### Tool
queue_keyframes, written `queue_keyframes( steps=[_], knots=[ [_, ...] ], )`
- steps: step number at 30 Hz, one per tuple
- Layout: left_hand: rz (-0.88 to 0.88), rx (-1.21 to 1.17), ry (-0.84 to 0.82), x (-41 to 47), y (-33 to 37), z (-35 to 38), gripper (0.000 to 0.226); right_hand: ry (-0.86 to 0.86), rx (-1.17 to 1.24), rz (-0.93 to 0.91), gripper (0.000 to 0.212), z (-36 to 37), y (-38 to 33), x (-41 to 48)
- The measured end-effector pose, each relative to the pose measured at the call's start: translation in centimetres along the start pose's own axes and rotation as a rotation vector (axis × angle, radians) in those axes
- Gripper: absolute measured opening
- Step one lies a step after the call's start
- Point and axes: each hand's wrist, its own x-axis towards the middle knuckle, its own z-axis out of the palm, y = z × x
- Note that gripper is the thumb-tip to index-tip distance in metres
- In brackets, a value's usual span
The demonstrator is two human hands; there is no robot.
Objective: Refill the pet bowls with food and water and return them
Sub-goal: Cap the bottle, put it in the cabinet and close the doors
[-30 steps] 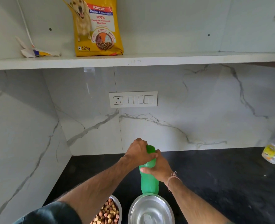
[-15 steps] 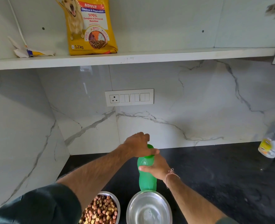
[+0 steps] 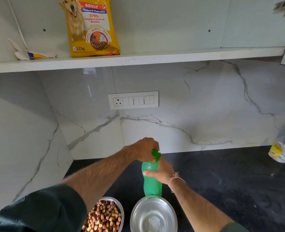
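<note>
Left hand [image 3: 144, 149] fingers pinch the green cap [image 3: 155, 154], now tipped clear of the neck where half a second ago it sat square. Right hand [image 3: 160, 171] clamps the bottle [image 3: 151, 183], upright on the counter [image 3: 230, 181] just behind the steel bowl [image 3: 153, 215]. Kibble bowl [image 3: 105, 215] already full. It's the water step: next, cap away, tilt the bottle over the steel bowl.
</note>
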Motion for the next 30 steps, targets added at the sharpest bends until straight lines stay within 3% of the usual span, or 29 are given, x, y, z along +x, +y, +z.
queue_keyframes(
  steps=[3, 7, 11, 15, 18, 22, 26, 28, 30],
  knots=[
    [0.058, -0.029, -0.039, -0.2, 0.3, 0.0, 0.042, 0.004, -0.007, 0.0, 0.068, -0.1, -0.1, 0.0],
    [-0.019, 0.045, 0.0, -0.1, 0.1, 0.4, 0.053, 0.009, -0.011, -0.007, 0.067, 0.0, -0.1, -0.1],
    [0.083, 0.034, -0.062, -0.1, 0.3, 0.1, 0.052, -0.007, -0.015, -0.011, 0.064, -0.1, -0.2, 0.0],
    [-0.029, 0.086, -0.018, 0.0, 0.3, 0.5, 0.066, 0.002, -0.02, -0.025, 0.065, 0.0, -0.1, -0.1],
    [0.033, 0.071, -0.038, 0.0, 0.1, 0.2, 0.05, 0.004, -0.012, -0.015, 0.068, 0.0, 0.1, 0.1],
    [0.025, 0.042, -0.024, -0.3, -0.6, 0.5, 0.063, -0.002, -0.005, -0.019, 0.065, 0.0, 0.1, 0.2],
    [0.086, 0.018, -0.003, -0.3, -0.8, 0.6, 0.051, -0.011, 0.01, -0.032, 0.066, -0.1, 0.0, 0.2],
    [0.104, 0.021, 0.017, -0.6, -0.5, 1.0, 0.057, -0.019, -0.005, -0.049, 0.063, -0.2, -0.1, 0.1],
    [-0.002, 0.055, 0.047, -0.6, -0.6, 1.6, 0.068, -0.024, -0.013, -0.06, 0.06, -0.2, -0.2, 0.0]
  ],
)
